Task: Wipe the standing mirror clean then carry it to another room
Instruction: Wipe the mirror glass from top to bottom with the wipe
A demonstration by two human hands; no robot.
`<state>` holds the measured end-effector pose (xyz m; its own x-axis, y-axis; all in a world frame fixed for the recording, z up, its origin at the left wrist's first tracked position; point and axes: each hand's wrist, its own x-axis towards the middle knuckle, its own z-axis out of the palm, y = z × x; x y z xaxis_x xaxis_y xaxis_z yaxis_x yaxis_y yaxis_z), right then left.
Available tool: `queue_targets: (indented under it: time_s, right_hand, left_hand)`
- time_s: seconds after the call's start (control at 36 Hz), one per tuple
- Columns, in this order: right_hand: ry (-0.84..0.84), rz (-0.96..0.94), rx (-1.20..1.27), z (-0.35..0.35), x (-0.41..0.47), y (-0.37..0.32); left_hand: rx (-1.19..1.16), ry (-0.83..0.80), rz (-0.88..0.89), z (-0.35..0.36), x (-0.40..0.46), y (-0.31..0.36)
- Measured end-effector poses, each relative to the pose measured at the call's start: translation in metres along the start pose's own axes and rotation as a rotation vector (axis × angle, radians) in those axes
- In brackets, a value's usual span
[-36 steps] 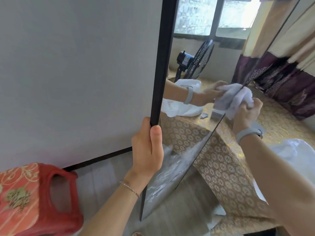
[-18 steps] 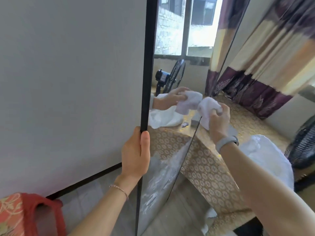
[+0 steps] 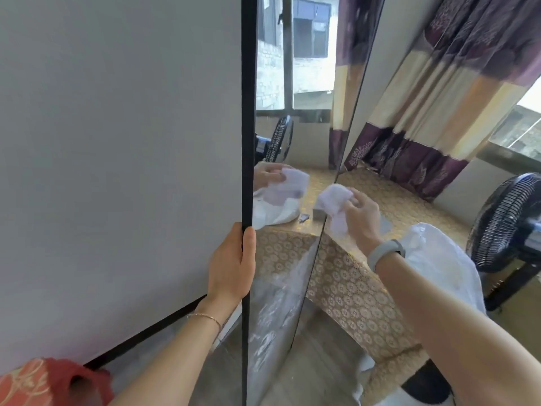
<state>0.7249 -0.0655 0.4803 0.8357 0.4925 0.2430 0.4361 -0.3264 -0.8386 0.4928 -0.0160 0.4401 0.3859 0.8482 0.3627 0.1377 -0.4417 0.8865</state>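
Wiping a standing mirror (image 3: 281, 288)

Left hand (image 3: 231, 265) grips the mirror's black frame edge; right hand (image 3: 361, 213) holds a crumpled white cloth (image 3: 333, 200) at the glass's far edge.

Mirror (image 3: 281, 200) stands upright at centre, seen almost edge-on, its near frame edge running top to bottom. Wall (image 3: 117, 142) to the left and behind it. Left hand (image 3: 231, 265) wraps the near frame edge at mid height. Stool (image 3: 38, 385) at near left, low against the wall. Right hand (image 3: 360, 212) right of the mirror's far edge, holding a cloth (image 3: 336, 203) just beside the glass. Table (image 3: 360, 288) lies right of the mirror, under the right hand. Bag (image 3: 439, 265) rests on the table, right of the right forearm. Fan (image 3: 509, 221) stands at far right, beyond the bag. Curtain (image 3: 439, 112) hangs behind the table, by the window (image 3: 524, 124).
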Motion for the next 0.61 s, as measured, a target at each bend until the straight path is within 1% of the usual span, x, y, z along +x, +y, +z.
queue_targets:
  time_s: [0.08, 0.11, 0.14, 0.19, 0.25, 0.28, 0.33, 0.36, 0.42, 0.44, 0.47, 0.5, 0.53, 0.56, 0.61]
  right_hand:
    - [0.161, -0.190, 0.217, -0.015, 0.014, -0.067]
    - [0.191, -0.261, 0.272, -0.017, 0.016, -0.088]
    - [0.200, -0.332, 0.307, -0.019, 0.016, -0.106]
    - [0.156, -0.438, 0.324, -0.016, 0.019, -0.130]
    - [0.096, -0.481, 0.270, -0.009, 0.022, -0.133]
    - [0.093, -0.478, 0.191, -0.006, 0.023, -0.126]
    - [0.070, -0.456, -0.070, -0.002, 0.020, -0.097]
    - [-0.004, -0.436, -0.202, -0.002, 0.016, -0.075]
    - [-0.260, -0.346, -0.415, -0.005, 0.001, -0.031]
    - [-0.364, -0.255, -0.467, -0.008, -0.006, -0.013]
    - [-0.398, -0.160, -0.473, -0.011, -0.011, 0.000]
    - [-0.370, -0.086, -0.431, -0.013, -0.014, 0.009]
    - [-0.306, -0.050, -0.354, -0.014, -0.014, 0.011]
    - [-0.233, -0.056, -0.276, -0.015, -0.013, 0.008]
    - [-0.099, -0.133, -0.125, -0.018, -0.008, -0.012]
  left_hand:
    - [0.007, -0.016, 0.015, -0.005, 0.004, 0.009]
    - [-0.004, -0.016, 0.029, -0.006, 0.006, 0.012]
    - [-0.015, -0.018, 0.041, -0.006, 0.008, 0.016]
    - [-0.020, -0.040, 0.064, -0.006, 0.010, 0.022]
    - [-0.011, -0.079, 0.071, -0.007, 0.011, 0.025]
    - [-0.006, -0.096, 0.065, -0.007, 0.011, 0.026]
    - [-0.005, -0.112, 0.041, -0.009, 0.011, 0.026]
    - [-0.014, -0.110, 0.027, -0.011, 0.011, 0.026]
    - [-0.037, -0.100, 0.012, -0.014, 0.011, 0.025]
    - [-0.046, -0.096, 0.013, -0.015, 0.011, 0.024]
    - [-0.052, -0.094, 0.016, -0.016, 0.011, 0.023]
    - [-0.057, -0.092, 0.021, -0.016, 0.010, 0.021]
    - [-0.061, -0.089, 0.024, -0.015, 0.009, 0.020]
    - [-0.062, -0.083, 0.029, -0.015, 0.009, 0.018]
    - [-0.064, -0.073, 0.032, -0.012, 0.008, 0.014]
